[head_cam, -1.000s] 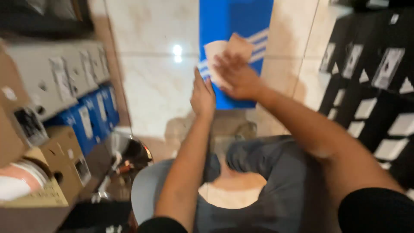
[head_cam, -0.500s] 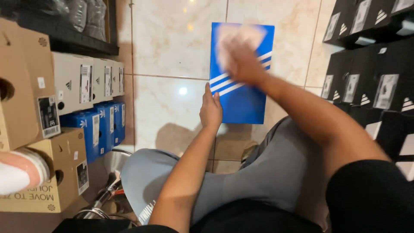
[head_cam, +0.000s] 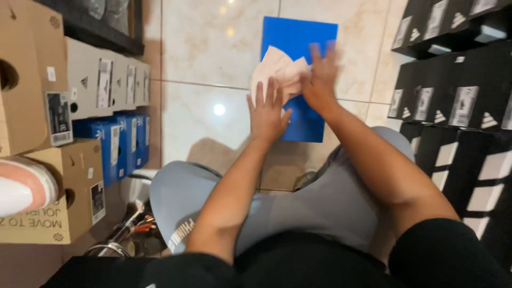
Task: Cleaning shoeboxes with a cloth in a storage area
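A blue shoe box lid (head_cam: 301, 40) lies flat on the pale tiled floor in front of my knees. A sheet of pale tissue paper (head_cam: 274, 69) rests over its left middle. My left hand (head_cam: 266, 112) is flat with fingers spread, pressing on the paper's lower edge. My right hand (head_cam: 320, 80) is blurred from motion; it lies over the paper's right side, fingers apart. Whether it grips the paper is unclear.
Black shoe boxes (head_cam: 453, 90) are stacked at the right. Grey boxes (head_cam: 106, 85), blue boxes (head_cam: 120, 144) and brown cardboard boxes (head_cam: 32, 80) stand at the left. A pink and white shoe (head_cam: 21, 186) pokes in at the left edge. My grey-clad legs (head_cam: 320, 202) fill the lower middle.
My left hand has moved up onto the tissue paper. My right hand has shifted down and left across the blue lid. The camera view has moved closer to the lid.
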